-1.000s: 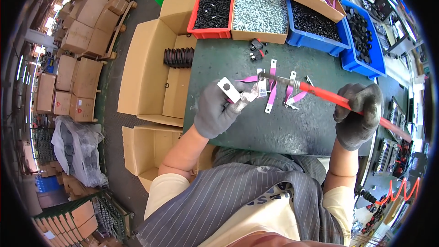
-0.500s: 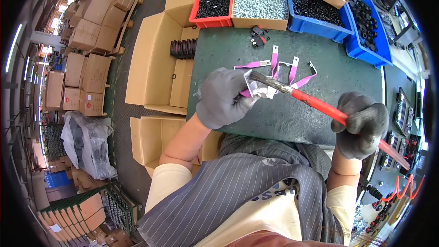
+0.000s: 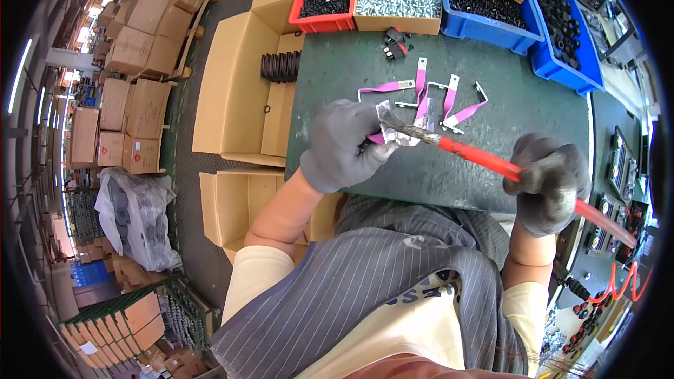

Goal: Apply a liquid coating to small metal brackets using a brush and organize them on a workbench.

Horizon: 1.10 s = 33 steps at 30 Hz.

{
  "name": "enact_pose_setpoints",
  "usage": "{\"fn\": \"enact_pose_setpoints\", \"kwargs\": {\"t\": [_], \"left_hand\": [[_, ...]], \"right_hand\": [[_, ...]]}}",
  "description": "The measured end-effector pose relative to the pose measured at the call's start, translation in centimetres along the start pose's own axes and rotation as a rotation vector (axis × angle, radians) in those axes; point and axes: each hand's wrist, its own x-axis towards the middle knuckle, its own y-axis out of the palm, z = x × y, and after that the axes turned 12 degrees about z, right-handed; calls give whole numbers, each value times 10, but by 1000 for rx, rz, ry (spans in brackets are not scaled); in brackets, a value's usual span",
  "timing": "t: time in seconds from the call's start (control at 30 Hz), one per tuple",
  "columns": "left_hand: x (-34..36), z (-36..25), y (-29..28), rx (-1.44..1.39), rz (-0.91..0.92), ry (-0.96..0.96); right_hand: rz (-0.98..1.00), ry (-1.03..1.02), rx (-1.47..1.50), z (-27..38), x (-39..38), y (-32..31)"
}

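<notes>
My left hand (image 3: 340, 144), in a grey glove, is closed around a pink-sleeved metal strip (image 3: 378, 138). Shiny, crinkled silvery material shows beside its fingertips; I cannot make out whether it is metal or film. In a grey-gloved fist, my right hand (image 3: 549, 186) grips a brush (image 3: 481, 157) by its long red handle. The dark bristles point left and touch or overlap the silvery material at my left hand. Just beyond, several bent metal strips with pink sleeves (image 3: 450, 98) lie on the dark green tabletop (image 3: 456, 179).
Along the far edge stand a red bin (image 3: 324, 24) of black parts, a carton of silvery screws (image 3: 399, 24), and blue bins (image 3: 491, 34). Small black-and-red parts (image 3: 397, 43) lie before them. Open cardboard boxes (image 3: 232, 91) flank the table's left side. A red coiled hose (image 3: 618, 286) hangs at right.
My right hand has shifted slightly left and toward me with the brush. The bristles have slid a little down and right across the silvery material. My left hand stays nearly in place.
</notes>
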Motion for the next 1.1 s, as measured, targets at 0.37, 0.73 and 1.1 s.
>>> {"fn": "enact_pose_setpoints", "kwargs": {"t": [0.37, 0.73, 1.1], "left_hand": [[-8, 89, 8, 174, -62, -388], [23, 97, -14, 291, -53, -571], [27, 97, 0, -760, -199, -831]], "right_hand": [[-353, 11, 176, -33, -17, -37], [-436, 195, 149, -58, -26, -38], [-158, 212, 189, -82, 10, 14]]}}
